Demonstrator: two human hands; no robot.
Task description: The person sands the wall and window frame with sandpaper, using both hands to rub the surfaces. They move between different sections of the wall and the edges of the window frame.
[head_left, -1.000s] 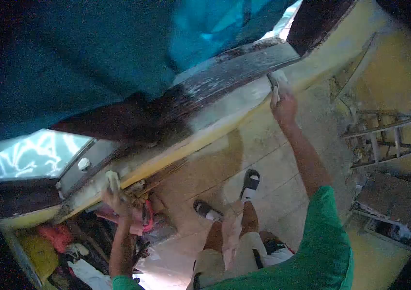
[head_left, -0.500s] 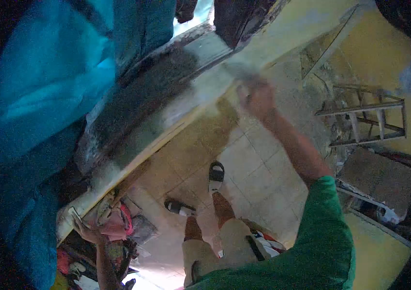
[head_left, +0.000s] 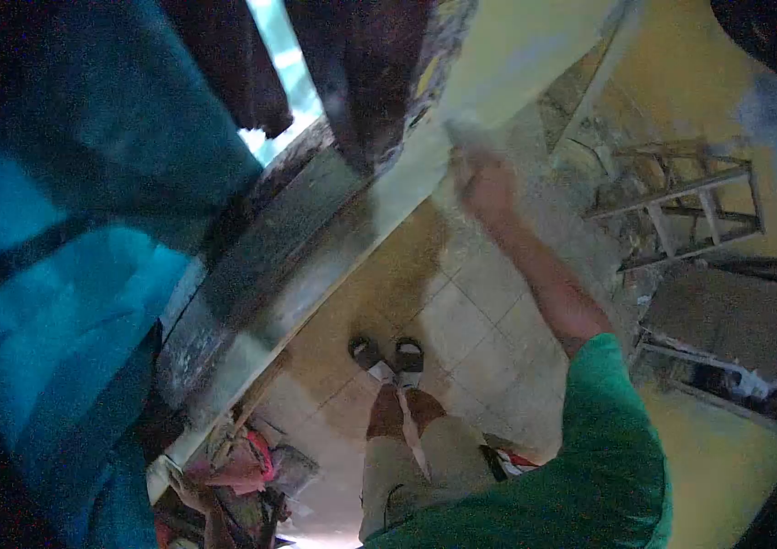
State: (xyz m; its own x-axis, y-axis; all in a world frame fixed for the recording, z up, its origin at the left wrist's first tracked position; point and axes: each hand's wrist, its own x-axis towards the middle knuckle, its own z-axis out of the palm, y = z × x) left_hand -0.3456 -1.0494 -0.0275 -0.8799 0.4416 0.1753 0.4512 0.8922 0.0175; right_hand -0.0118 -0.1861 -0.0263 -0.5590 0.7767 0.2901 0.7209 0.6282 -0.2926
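Observation:
My right hand [head_left: 487, 189] is closed around a flat grey blade-like tool [head_left: 467, 136], which is blurred; its exact kind cannot be made out. The tool is at the pale yellow wall edge [head_left: 420, 174], where the arm is stretched forward. At the lower left, my left hand [head_left: 192, 491] is closed on a small flat pale object [head_left: 167, 470], close to the low end of the same wall. The fingers of that hand are dim and partly hidden.
Blue sheeting [head_left: 77, 329] hangs at the left beside a dark ledge [head_left: 288, 238]. A ladder-like frame [head_left: 704, 215] and a brown board [head_left: 727, 316] are at the right. Pink cloth [head_left: 237, 465] and clutter lie lower left. My sandalled feet stand on the tiled floor [head_left: 475, 316].
My left foot has come in beside the right one. The view has turned, showing more of the bright gap. Both hands keep their held things; the right hand stays near the wall edge.

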